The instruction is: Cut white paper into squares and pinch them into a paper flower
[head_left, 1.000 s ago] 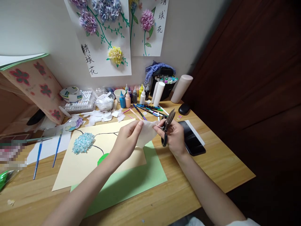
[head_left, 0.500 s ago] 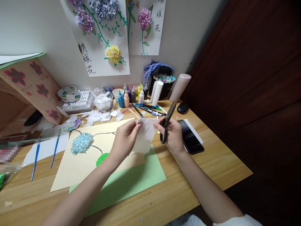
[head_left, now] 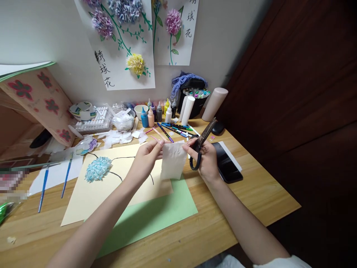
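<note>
Left hand (head_left: 147, 158): we had the thumb and fingers closed in a pinch on the upper left corner of the white paper (head_left: 173, 162).
Right hand (head_left: 208, 160): we had the fingers curled around the scissors (head_left: 205, 134), with the thumb tip at the paper's upper right corner.
Scissors: we pointed the blades up and away from us; a black handle loop showed beside the paper.
White paper: we held it hanging between both hands, above the cream sheet (head_left: 83, 203) and the green sheet (head_left: 156, 212).
Cream sheet: we had it overlapping the green sheet, with a blue flower (head_left: 98, 169) and dark curved lines on it.
Surface (head_left: 263, 190), right: we had a phone (head_left: 227, 163) beside the right wrist and a mouse (head_left: 218, 128) beyond it.
Surface, left: we had two brushes (head_left: 43, 190) lying apart.
</note>
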The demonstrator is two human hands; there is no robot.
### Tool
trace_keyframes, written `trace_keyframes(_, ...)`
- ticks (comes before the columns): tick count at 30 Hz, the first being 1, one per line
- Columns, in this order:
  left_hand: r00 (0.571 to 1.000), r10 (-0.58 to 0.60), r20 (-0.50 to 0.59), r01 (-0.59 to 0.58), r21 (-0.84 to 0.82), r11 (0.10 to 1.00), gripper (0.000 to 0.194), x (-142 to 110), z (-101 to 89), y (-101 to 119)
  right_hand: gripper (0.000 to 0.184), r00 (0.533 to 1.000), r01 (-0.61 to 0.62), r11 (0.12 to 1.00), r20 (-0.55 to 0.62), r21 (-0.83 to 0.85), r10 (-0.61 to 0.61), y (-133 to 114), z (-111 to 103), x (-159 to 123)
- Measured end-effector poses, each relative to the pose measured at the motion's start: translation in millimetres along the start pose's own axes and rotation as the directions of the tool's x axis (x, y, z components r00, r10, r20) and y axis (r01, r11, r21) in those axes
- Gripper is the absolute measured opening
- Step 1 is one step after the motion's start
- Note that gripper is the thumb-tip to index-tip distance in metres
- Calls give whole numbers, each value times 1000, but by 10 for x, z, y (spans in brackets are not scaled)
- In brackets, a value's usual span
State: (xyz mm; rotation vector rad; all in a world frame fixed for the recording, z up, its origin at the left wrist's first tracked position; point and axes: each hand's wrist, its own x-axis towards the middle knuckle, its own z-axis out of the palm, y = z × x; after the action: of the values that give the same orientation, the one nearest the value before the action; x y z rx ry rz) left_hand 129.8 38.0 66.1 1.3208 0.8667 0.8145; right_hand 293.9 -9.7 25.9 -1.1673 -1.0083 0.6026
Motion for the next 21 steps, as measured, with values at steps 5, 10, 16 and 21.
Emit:
trace_keyframes(5, 999, -4, 42, 4, 1, 1000, 40, 6, -38, -6, 19, 1000, 20, 999, -22, 43, -19, 7, -14, 9)
trace_keyframes(10, 994, 104, 27, -106, 88, 990, 33, -12, -78, 1, 19, 1000, 24, 999, 9, 33, -25, -14, -34, 19)
trace_keyframes(16, 977, 204, 54, -210, 347, 914, 30, -98, -74, 87, 17, 996, 46, 996, 70, 72, -51, -97, -14, -13)
trace_keyframes(21, 977, 206, 60, -214, 344, 914, 29, -119, -44, 98, 17, 995, 92, 995, 34, 47, -93, -86, -14, -16)
